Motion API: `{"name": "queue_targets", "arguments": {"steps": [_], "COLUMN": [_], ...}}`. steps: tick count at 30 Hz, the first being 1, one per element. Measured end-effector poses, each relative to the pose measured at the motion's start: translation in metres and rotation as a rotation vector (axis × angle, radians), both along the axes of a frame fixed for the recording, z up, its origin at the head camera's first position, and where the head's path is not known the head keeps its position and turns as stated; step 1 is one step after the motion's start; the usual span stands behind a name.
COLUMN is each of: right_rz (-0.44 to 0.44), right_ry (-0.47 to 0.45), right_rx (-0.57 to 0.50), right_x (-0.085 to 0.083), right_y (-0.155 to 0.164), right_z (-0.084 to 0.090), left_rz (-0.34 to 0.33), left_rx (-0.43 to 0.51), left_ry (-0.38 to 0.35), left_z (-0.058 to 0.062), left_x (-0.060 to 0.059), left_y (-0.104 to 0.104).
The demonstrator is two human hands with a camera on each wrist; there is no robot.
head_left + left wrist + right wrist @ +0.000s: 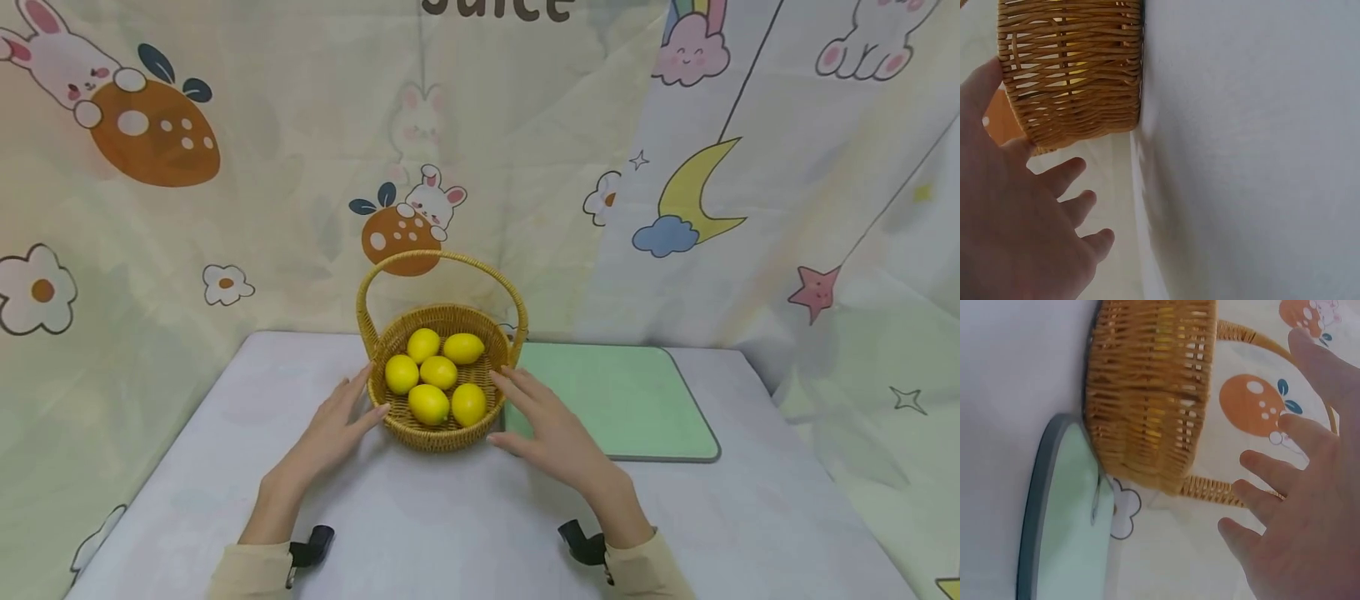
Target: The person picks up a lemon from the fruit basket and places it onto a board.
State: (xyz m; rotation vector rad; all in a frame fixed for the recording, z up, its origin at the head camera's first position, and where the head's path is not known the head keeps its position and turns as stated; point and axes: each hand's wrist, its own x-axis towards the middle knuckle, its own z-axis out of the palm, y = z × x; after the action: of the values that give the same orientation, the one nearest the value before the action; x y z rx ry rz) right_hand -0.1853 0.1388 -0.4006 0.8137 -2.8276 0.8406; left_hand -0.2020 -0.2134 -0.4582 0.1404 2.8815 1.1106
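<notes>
Hiding lemons (438,372) behind wicker basket (1072,69)

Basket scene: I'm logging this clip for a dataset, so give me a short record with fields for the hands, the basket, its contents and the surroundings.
left hand: open, fingers straight, at the basket's left side; contact unclear
right hand: open, fingers straight, at the basket's right side; contact unclear
basket: woven wicker, arched handle upright, standing on the table
contents: six yellow lemons
table: pale cloth cover
mat: green, flat on the table right of the basket, partly under the right hand
backdrop: cartoon-print cloth
</notes>
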Motion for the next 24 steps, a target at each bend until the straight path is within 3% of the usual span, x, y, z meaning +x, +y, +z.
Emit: {"name": "queue_targets", "arguments": {"steps": [14, 24], "right_rz": [-0.034, -0.033], "right_ry": [-0.073, -0.078], "right_rx": [-0.021, -0.001], "right_x": [-0.009, -0.019], "right_y": [-0.023, -0.038], "right_z": [-0.002, 0.0], "left_rz": [-0.047, -0.062], "left_rx": [0.205, 0.292], "left_ry": [-0.038, -0.038], "left_z": [-0.004, -0.005], "left_x": [-0.004, -0.003], "left_y": [0.006, 0.013]}}
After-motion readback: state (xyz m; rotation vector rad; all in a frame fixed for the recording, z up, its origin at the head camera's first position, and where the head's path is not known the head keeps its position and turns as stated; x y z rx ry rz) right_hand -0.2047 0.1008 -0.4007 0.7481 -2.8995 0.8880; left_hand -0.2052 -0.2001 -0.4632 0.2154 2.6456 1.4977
